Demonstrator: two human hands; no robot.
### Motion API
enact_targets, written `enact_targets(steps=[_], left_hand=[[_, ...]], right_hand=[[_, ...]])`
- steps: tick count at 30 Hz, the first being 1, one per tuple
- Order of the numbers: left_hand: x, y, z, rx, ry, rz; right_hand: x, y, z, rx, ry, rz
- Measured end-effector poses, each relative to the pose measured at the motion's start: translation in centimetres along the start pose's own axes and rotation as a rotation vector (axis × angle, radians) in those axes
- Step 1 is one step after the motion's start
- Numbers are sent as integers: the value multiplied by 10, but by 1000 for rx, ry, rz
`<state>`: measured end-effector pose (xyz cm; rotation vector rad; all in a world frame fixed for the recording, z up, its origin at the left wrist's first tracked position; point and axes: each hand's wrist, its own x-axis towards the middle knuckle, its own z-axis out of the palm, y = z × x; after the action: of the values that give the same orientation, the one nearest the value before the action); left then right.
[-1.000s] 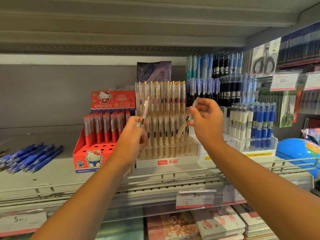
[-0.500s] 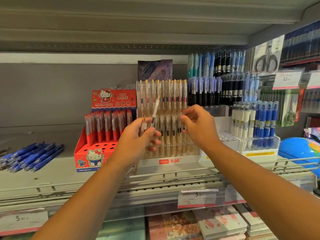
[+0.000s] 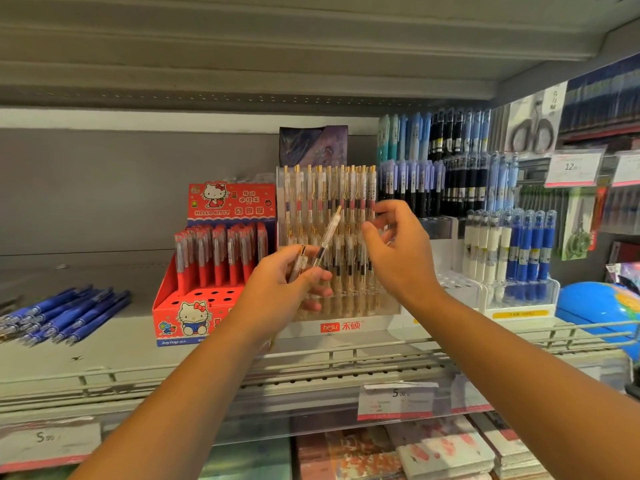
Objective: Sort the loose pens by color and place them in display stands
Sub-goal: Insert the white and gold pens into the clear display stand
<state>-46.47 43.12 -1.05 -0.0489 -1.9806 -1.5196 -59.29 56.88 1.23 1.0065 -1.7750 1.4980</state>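
On a grey shop shelf (image 3: 104,355) with a wire rail (image 3: 207,370) along its front edge: clear stand (image 3: 346,327) at the middle, red stand (image 3: 180,320) just left of it, loose blue pens (image 3: 69,313) by the left edge. Before the clear stand, left hand (image 3: 277,296) pinching clear pens (image 3: 329,233) low on the barrels, the longer one slanting up and right, gold end just left of right hand (image 3: 398,258), fingers spread, holding nothing. Likely next: right hand, nearer, to take that upper end and stand it upright in a free hole.

left hand (image 3: 278,291) gripping clear pens (image 3: 328,235), right hand (image 3: 403,259) raised, fingers relaxed
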Motion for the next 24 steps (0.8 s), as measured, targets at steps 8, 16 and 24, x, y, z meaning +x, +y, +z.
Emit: enact_targets(steps=[8,16,24], left_hand=[[0,-1,-1,7,-40,34],[1,-1,-1,-6,-52,1],[3,-3,0,159,28,40]], right_hand=[[-8,-40,13,419,-169,200],[-8,-37,12,516,-136,312],[-2,-26,5,506,-52,321]])
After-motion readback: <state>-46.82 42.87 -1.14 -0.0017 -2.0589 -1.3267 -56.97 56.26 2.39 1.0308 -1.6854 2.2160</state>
